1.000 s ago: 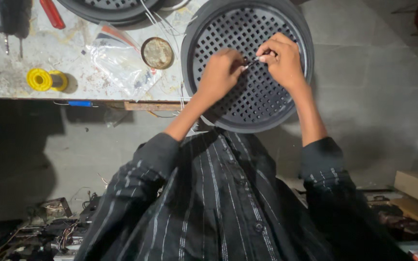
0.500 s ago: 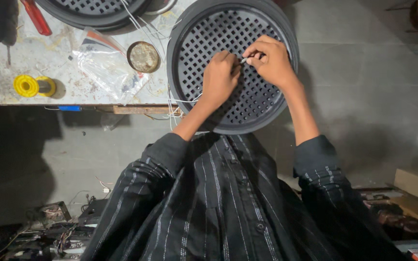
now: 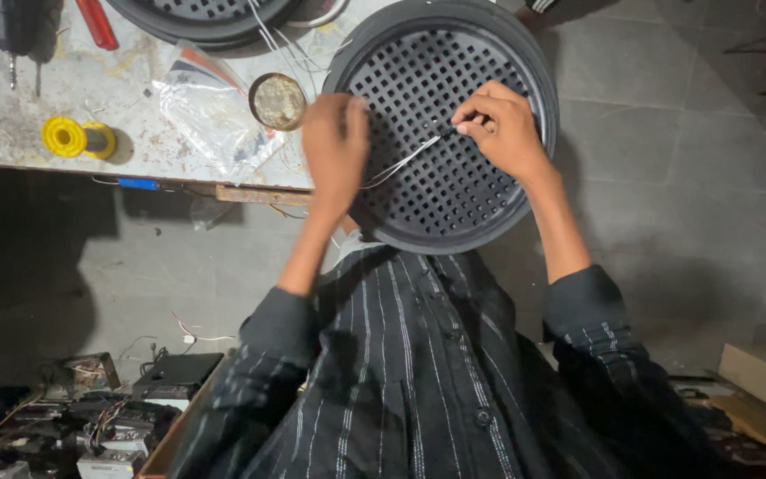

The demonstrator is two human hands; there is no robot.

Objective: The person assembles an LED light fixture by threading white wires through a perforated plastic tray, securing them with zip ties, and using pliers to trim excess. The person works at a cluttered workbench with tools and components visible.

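A round black grille (image 3: 454,168) with a square-hole pattern lies partly over the edge of the worktable (image 3: 90,98). My right hand (image 3: 500,129) pinches the end of a thin white wire (image 3: 405,161) above the grille's middle. My left hand (image 3: 334,151) is blurred, over the grille's left rim, and the wire runs toward it; whether its fingers grip the wire is not clear. A small round tin (image 3: 277,101) sits just left of that hand.
On the table lie a clear plastic bag (image 3: 210,115), a yellow spool (image 3: 71,138), a red-handled tool (image 3: 97,22), a dark drill-like tool (image 3: 12,27) and another black grille (image 3: 201,18). Electronic parts (image 3: 82,426) clutter the floor lower left; cardboard boxes (image 3: 760,377) lower right.
My left hand has moved left, off the grille's middle to its left rim, stretching the wire out. My right hand stays pinched on the wire's end.
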